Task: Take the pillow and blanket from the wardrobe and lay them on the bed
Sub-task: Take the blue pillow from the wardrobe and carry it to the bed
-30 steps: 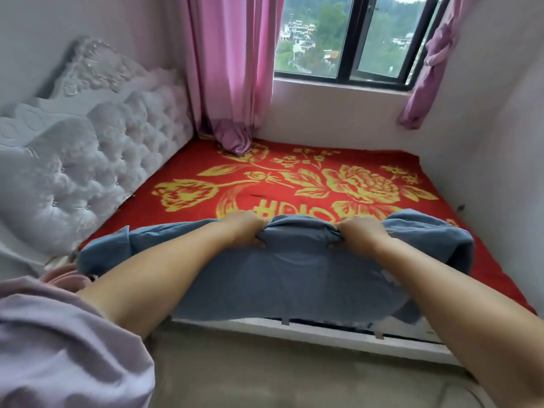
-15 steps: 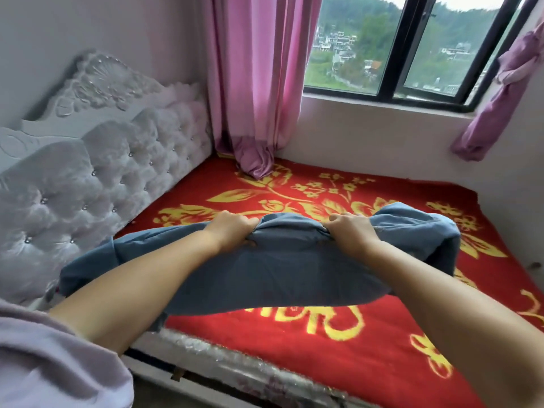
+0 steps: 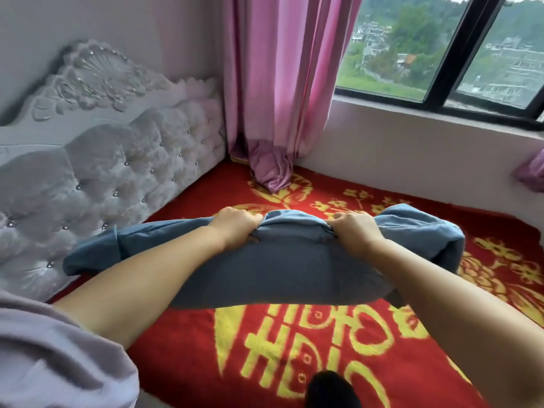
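A blue-grey pillow [image 3: 282, 269] is held flat above the bed [image 3: 323, 363], which is covered by a red blanket with yellow flowers and characters. My left hand [image 3: 238, 228] grips the pillow's far edge left of its middle. My right hand [image 3: 356, 231] grips the same edge to the right. Both forearms lie over the pillow's top. The pillow's left end reaches toward the headboard and its right end bulges past my right wrist.
A white tufted headboard [image 3: 97, 178] runs along the left. A pink curtain [image 3: 273, 83] hangs to the bed at the far corner. A wall with a window [image 3: 441, 48] bounds the far side. A dark object [image 3: 329, 390] shows at the bottom edge.
The pillow, held in both hands, has moved from the bed's near edge out over the bed toward the headboard and window. My view has come closer over the mattress.
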The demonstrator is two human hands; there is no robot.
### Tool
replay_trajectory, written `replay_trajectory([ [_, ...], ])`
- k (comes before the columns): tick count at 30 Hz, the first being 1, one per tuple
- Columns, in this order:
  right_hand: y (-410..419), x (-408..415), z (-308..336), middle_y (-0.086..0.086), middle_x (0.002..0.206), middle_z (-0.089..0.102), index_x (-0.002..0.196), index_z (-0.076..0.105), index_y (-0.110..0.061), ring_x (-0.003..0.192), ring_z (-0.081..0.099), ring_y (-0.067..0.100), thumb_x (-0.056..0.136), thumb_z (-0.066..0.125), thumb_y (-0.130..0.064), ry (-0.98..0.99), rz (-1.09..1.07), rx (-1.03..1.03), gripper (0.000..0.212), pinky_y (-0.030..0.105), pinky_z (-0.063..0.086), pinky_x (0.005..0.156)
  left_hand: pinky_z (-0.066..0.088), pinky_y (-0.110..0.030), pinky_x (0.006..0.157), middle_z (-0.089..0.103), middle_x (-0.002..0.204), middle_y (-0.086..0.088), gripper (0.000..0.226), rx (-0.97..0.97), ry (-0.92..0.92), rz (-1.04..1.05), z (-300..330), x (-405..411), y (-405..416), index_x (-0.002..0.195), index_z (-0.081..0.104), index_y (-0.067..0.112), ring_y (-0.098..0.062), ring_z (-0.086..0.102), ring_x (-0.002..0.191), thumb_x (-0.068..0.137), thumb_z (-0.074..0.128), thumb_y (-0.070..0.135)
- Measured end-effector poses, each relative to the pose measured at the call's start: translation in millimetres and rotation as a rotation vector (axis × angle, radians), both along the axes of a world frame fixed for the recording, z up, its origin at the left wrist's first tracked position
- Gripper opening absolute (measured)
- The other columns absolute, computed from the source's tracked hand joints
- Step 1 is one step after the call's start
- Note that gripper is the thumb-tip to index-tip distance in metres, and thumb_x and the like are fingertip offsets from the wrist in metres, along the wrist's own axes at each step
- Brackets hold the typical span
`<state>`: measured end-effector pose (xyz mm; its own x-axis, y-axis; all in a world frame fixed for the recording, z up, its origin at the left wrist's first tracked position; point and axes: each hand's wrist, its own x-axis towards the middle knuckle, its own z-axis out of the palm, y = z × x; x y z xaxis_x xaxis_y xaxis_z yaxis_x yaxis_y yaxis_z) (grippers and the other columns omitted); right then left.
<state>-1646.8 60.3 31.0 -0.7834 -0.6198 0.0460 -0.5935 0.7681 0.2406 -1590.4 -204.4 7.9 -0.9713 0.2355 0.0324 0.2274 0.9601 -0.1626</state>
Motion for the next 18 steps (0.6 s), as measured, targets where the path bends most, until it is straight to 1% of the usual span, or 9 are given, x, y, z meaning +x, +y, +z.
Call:
replay_trajectory([
  [4,-17,-66,-8,-0.001,0.109,0.065,0.109,0.063,-0.028,0.105,0.063,0.025,0.093,0.045,-0.026,-0.013,0.078,0.031,0.024,0.033,0.044,0.079,0.043,-0.035,0.072,0.067,0.110,-0.010,0.043,0.014,-0.028,0.100,-12,-42,-9,0.116,0.049,0.017,-0.034,0.062,0.101,0.085,0.058,0.046],
  [8,-35,-158,-20,-0.001,0.112,0.065,0.110,0.064,-0.024,0.106,0.063,0.024,0.095,0.046,-0.029,-0.007,0.162,0.062,0.024,0.032,0.044,0.077,0.038,-0.034,0.067,0.067,0.105,-0.011,0.038,0.006,-0.065,0.201,-22,-109,-16,0.105,0.049,0.015,-0.034,0.062,0.096,0.085,0.060,0.046],
  [10,-39,-205,-24,-0.001,0.113,0.066,0.110,0.065,-0.023,0.106,0.063,0.024,0.096,0.047,-0.032,-0.026,0.194,0.079,0.024,0.031,0.044,0.076,0.039,-0.034,0.067,0.066,0.105,-0.010,0.038,0.014,-0.101,0.250,-22,-145,-15,0.104,0.049,0.015,-0.034,0.062,0.096,0.085,0.060,0.046],
  [12,-38,-246,-22,-0.001,0.113,0.066,0.110,0.064,-0.023,0.106,0.063,0.024,0.096,0.048,-0.035,-0.071,0.228,0.114,0.025,0.031,0.043,0.075,0.041,-0.035,0.068,0.067,0.106,-0.010,0.039,0.030,-0.146,0.287,-21,-178,-9,0.107,0.049,0.016,-0.034,0.063,0.097,0.085,0.059,0.046],
  [14,-37,-284,-11,-0.001,0.114,0.066,0.112,0.062,-0.024,0.107,0.063,0.024,0.096,0.047,-0.037,-0.090,0.265,0.147,0.026,0.030,0.044,0.076,0.042,-0.036,0.070,0.067,0.107,-0.010,0.039,0.036,-0.157,0.313,-13,-207,-2,0.109,0.049,0.016,-0.034,0.062,0.098,0.086,0.058,0.046],
  [16,-37,-316,9,-0.001,0.115,0.065,0.116,0.061,-0.027,0.109,0.062,0.023,0.096,0.045,-0.039,-0.062,0.308,0.153,0.028,0.030,0.042,0.076,0.040,-0.036,0.068,0.067,0.106,-0.011,0.037,0.049,-0.131,0.334,1,-230,3,0.106,0.049,0.014,-0.035,0.062,0.097,0.087,0.058,0.045],
  [18,-40,-340,25,-0.002,0.116,0.064,0.117,0.060,-0.030,0.111,0.061,0.022,0.095,0.046,-0.042,-0.022,0.352,0.117,0.029,0.030,0.043,0.080,0.038,-0.036,0.067,0.066,0.105,-0.012,0.036,0.063,-0.099,0.355,15,-249,2,0.104,0.049,0.013,-0.036,0.062,0.096,0.087,0.058,0.044],
])
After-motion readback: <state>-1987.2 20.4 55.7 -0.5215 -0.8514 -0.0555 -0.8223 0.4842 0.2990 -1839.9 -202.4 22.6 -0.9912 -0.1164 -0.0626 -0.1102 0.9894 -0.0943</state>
